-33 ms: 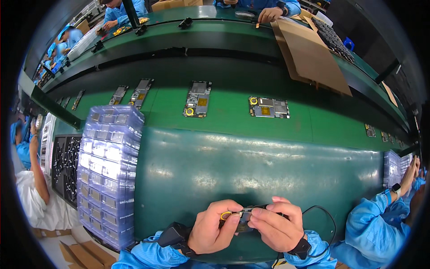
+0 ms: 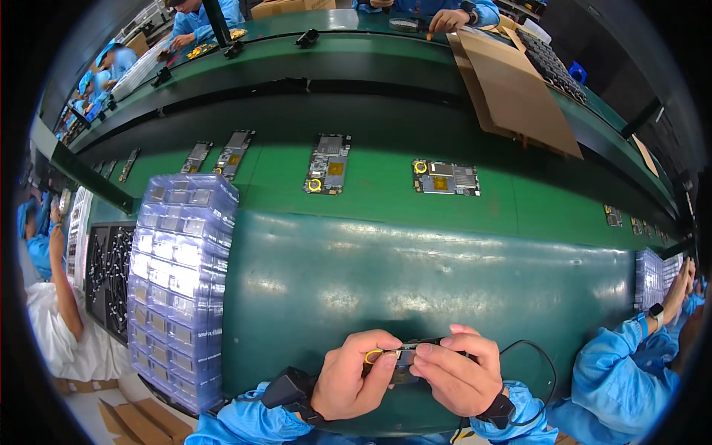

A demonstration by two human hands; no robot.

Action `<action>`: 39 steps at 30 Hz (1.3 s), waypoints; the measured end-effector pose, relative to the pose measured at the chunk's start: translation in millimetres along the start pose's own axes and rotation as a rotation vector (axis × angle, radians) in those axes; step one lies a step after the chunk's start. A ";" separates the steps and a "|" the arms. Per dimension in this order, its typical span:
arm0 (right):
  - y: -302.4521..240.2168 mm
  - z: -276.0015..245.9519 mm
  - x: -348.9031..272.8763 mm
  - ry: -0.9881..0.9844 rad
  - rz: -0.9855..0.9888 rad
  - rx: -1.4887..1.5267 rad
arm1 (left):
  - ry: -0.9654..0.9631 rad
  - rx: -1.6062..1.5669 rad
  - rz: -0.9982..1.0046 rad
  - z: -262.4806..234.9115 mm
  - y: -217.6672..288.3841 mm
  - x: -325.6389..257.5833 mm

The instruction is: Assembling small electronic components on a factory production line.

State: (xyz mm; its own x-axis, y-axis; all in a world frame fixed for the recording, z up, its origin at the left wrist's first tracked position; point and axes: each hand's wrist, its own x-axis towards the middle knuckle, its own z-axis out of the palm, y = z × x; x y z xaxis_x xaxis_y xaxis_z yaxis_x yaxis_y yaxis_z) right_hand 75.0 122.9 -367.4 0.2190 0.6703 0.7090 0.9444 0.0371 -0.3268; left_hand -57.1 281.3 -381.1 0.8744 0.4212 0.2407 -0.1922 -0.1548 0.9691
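A dark circuit board [image 2: 403, 357] is held between my two hands near the front edge of the table, tilted, with a yellow ring at its left end. My left hand [image 2: 354, 377] pinches that left end between thumb and fingers. On the other end, the fingers and thumb of my right hand [image 2: 461, 371] are closed, covering much of the board. Beyond them, a similar circuit board [image 2: 326, 165] lies lengthwise on the green strip, and another circuit board [image 2: 446, 178] lies crosswise to its right; both carry a yellow ring.
Clear plastic trays [image 2: 178, 297] stand stacked at my left, beside a black tray [image 2: 108, 278] of small parts. More boards lie along the strip. A cardboard sheet [image 2: 512, 93] leans from the far shelf. Co-workers sit across and at both sides; a black cable [image 2: 550, 363] runs by my right wrist.
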 end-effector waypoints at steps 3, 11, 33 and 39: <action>0.9 6.1 1.2 0.002 -0.007 0.000 | 0.029 0.039 0.024 -2.3 -2.5 0.8; -1.7 7.3 5.5 -0.004 0.120 0.040 | 0.004 0.124 0.071 -5.6 0.8 5.5; 10.0 0.3 7.5 -0.205 1.161 0.936 | -0.056 -0.297 -0.614 -8.0 17.7 23.1; 9.0 6.9 4.8 -0.136 0.980 0.857 | -0.142 -0.037 -0.427 -4.8 5.7 19.2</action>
State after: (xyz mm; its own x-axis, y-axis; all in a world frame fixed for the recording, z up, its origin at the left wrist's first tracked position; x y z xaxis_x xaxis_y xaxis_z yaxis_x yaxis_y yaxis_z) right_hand 82.9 131.6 -371.2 0.6476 0.7552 -0.1011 -0.0586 -0.0829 -0.9948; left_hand -43.6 292.8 -370.7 0.9308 0.3133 -0.1883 0.1854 0.0395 0.9819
